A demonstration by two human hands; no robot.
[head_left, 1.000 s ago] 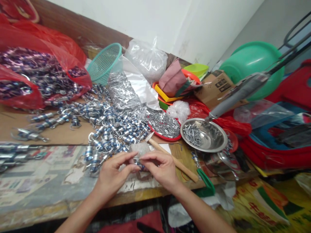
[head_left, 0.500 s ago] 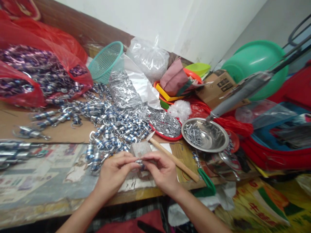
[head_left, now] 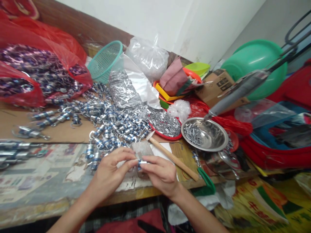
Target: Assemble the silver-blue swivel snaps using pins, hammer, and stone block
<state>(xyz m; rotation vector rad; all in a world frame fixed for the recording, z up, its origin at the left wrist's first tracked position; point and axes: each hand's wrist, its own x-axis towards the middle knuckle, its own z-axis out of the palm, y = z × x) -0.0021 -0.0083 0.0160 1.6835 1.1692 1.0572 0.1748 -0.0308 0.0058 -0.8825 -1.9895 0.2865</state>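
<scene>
Over the metal block (head_left: 143, 149), both hands meet around a small silver fitting with a blue band (head_left: 140, 163). My right hand (head_left: 161, 173) closes its thumb and fingers on the right part of it. My left hand (head_left: 115, 168) pinches at its left end, where the fingertips hide most of the detail. A hammer (head_left: 173, 157) with a wooden handle lies just right of the block. Left of the block and behind it spreads a heap of similar silver and blue fittings (head_left: 114, 124), several with hooks or rings.
A red plate of flat metal pieces (head_left: 165, 123) and a steel bowl with pins (head_left: 216, 139) stand to the right. Farther back are a green mesh basket (head_left: 104, 63) and a clear plastic bag (head_left: 148, 58). A red bag (head_left: 80, 85) of fittings sits far left. A lever arm (head_left: 238, 92) slants over the bowl.
The fitting has turned between my fingers, and its blue band now shows. My right-hand fingers have come to lie along it; my left wrist has shifted slightly left.
</scene>
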